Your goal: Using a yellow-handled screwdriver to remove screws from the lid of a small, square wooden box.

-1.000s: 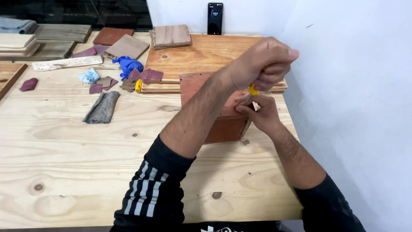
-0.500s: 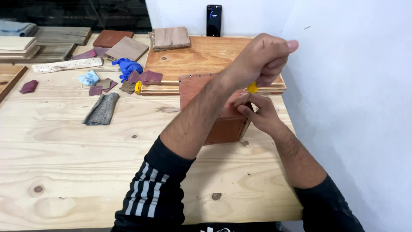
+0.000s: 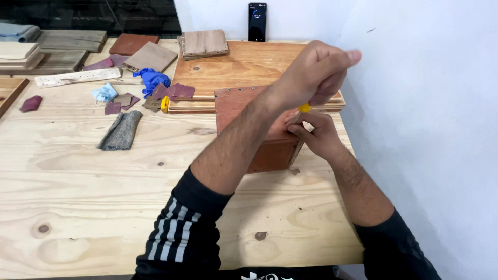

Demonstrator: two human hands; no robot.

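A reddish-brown wooden box (image 3: 244, 111) stands on the pale plywood table (image 3: 104, 181), near the right edge. My left hand (image 3: 316, 75) is raised above the box's right corner, fist closed around the yellow handle of a screwdriver (image 3: 304, 108) that points down. My right hand (image 3: 316, 135) rests against the box's right corner, fingers pinched around the tool's lower end. The tip is hidden by the fingers.
A large wooden board (image 3: 244, 65) lies behind the box, with a phone (image 3: 257, 22) leaning on the white wall. Left of it are sandpaper scraps (image 3: 176, 92), a blue glove (image 3: 151, 79), a grey cloth (image 3: 122, 129) and stacked wood pieces (image 3: 202, 43).
My left hand has shifted slightly on the screwdriver handle, as if turning it. The right hand and the box stay in place.
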